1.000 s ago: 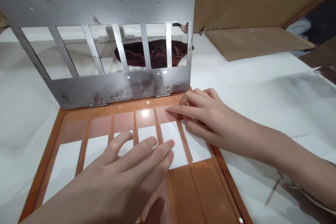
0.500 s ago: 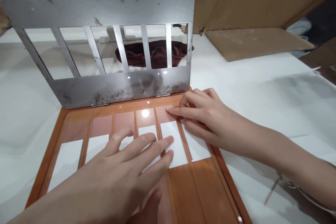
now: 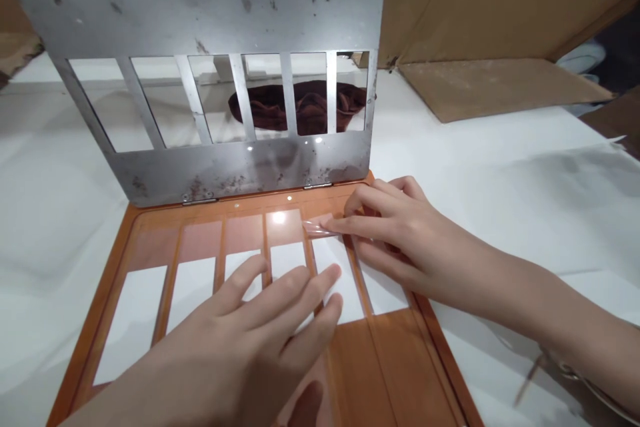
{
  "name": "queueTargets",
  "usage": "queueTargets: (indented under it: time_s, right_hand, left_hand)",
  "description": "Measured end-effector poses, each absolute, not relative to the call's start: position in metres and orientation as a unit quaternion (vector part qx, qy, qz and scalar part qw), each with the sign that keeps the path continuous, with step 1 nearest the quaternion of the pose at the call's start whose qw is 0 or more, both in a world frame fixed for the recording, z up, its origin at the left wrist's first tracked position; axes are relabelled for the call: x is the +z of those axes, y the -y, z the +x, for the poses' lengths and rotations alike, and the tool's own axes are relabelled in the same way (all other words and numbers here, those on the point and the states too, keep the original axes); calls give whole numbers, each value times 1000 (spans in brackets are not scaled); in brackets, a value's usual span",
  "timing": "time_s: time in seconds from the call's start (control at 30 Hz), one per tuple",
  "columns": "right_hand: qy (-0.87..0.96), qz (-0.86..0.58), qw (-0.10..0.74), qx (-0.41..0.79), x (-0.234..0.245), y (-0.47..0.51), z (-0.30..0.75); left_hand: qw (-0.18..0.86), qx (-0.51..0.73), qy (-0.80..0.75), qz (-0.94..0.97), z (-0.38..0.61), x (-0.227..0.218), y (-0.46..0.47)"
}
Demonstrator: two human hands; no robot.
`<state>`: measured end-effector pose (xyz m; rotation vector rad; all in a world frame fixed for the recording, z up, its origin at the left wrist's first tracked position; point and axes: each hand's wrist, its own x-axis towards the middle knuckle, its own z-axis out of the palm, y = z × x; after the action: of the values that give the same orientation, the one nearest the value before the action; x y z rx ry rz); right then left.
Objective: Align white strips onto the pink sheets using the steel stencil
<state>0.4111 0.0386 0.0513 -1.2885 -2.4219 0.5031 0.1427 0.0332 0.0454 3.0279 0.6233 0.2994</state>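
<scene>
Spread left hand (image 3: 250,340) is covering white cards (image 3: 133,320); right hand (image 3: 335,233) is maybe pinching puckered clear film (image 3: 314,229)—any uneven tug's risking creases!

Left hand (image 3: 260,330) lies over white cards (image 3: 133,317) (6 showing); right hand (image 3: 403,237) touches wrinkled film (image 3: 315,229).

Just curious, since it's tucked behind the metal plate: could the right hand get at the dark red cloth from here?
Probably not straight ahead: the raised metal plate stands between the right hand and the dark red cloth. Reaching around the plate's right edge looks freer.
</scene>
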Motion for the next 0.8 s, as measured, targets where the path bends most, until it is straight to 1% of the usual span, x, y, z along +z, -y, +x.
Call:
queueTargets:
  time_s: [0.1, 0.23, 0.4, 0.47, 0.53, 0.6, 0.7, 0.8]
  right_hand:
    - [839, -458, 186, 227, 55, -37, 411]
    - [777, -494, 207, 329, 58, -37, 411]
    - [699, -520, 295, 392, 53, -39, 407]
    - [683, -513, 309, 419, 52, -40, 406]
    - [688, -513, 293, 422, 53, -40, 405]
    - [715, -511, 262, 398, 57, -39, 406]
    - [760, -491, 214, 369, 64, -38, 407]
    - [792, -468, 186, 345, 67, -36, 408]
  left_hand:
    - [32, 103, -198, 974, 148, 50, -31]
    - [57, 102, -216, 969, 149, 52, -29]
    - [43, 107, -204, 972, 148, 51, -31]
    - [40, 101, -203, 973, 147, 50, -32]
    - [41, 96, -206, 973, 147, 51, -32]
    - [35, 98, -199, 975, 147, 53, -33]
    - [10, 84, -170, 982, 147, 54, -32]
    - [-21, 73, -157, 985, 147, 48, -26]
